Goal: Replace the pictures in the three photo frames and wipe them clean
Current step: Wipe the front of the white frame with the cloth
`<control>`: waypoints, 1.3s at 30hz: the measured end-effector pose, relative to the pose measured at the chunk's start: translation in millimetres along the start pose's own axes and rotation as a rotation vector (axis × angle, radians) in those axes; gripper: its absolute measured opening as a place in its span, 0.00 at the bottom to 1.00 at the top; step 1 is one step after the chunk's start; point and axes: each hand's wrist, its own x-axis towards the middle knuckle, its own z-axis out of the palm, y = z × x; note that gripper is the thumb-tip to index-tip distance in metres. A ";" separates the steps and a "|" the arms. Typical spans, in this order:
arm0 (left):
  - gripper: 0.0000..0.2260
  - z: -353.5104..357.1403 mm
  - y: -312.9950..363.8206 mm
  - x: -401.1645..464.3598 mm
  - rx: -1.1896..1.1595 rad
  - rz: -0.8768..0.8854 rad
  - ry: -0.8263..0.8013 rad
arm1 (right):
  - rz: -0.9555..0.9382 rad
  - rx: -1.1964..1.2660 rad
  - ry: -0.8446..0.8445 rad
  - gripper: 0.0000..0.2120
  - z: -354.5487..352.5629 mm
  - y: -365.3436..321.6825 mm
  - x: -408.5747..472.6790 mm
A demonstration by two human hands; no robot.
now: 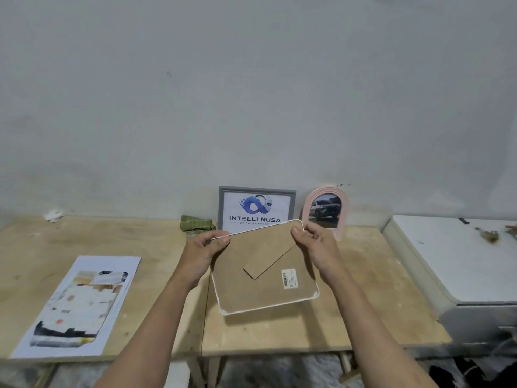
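Hands, left (202, 252) and right (317, 245), pinch my white frame (265, 275) face-down before the grey frame (257, 208); next I'd free its backing.

The white frame (265, 273) was held back-side up, so its front face and any picture in it were hidden. The fingers (314, 232) of the right hand (319, 252) curled over its far corner, their tips out of sight behind the rim; the left hand (201, 254) likewise hid the edge under its thumb. Print on the label (289, 279), nearer than the right fingers, was too small to read. Beyond the fingers, the frame's top edge covered the lower part of the grey frame (257, 190). Small debris on the white cabinet (458, 264), far right of the fingers, was blurred and cut off by the edge. Both forearms ran out at the bottom edge.
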 end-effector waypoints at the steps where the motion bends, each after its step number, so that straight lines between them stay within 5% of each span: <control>1: 0.07 -7.7 0.8 6.9 0.009 0.000 0.004 | -0.006 0.011 0.002 0.07 9.0 -0.5 6.1; 7: 0.10 -48.1 8.7 51.1 0.255 0.078 0.180 | -0.096 -0.001 0.003 0.06 66.9 -4.7 52.1; 9: 0.16 -52.6 18.7 59.5 0.302 -0.036 0.255 | -0.221 -0.150 0.048 0.06 89.8 -5.0 61.4; 12: 0.25 -53.6 45.3 69.1 -0.015 -0.385 -0.032 | -0.469 -0.369 0.016 0.06 132.3 2.3 72.8; 15: 0.20 -59.7 53.6 84.6 -0.223 -0.405 -0.109 | -0.561 -0.539 -0.137 0.12 164.0 16.1 82.1; 18: 0.14 -78.0 45.6 97.6 -0.214 -0.369 -0.023 | -0.495 -0.583 -0.263 0.18 176.0 19.4 95.8; 22: 0.13 -110.3 21.5 117.9 -0.156 -0.353 0.012 | -0.194 -0.656 0.093 0.26 174.7 27.8 145.1; 25: 0.12 -122.6 9.2 127.8 -0.120 -0.325 0.022 | 0.093 -0.491 0.088 0.24 179.5 39.0 175.2; 35: 0.13 -163.7 -33.5 162.6 -0.142 -0.343 0.490 | 0.203 -0.176 -0.311 0.15 251.9 121.1 246.4; 39: 0.11 -187.9 -57.7 152.5 -0.077 -0.377 0.639 | -0.056 -0.532 -0.416 0.10 282.0 160.7 307.1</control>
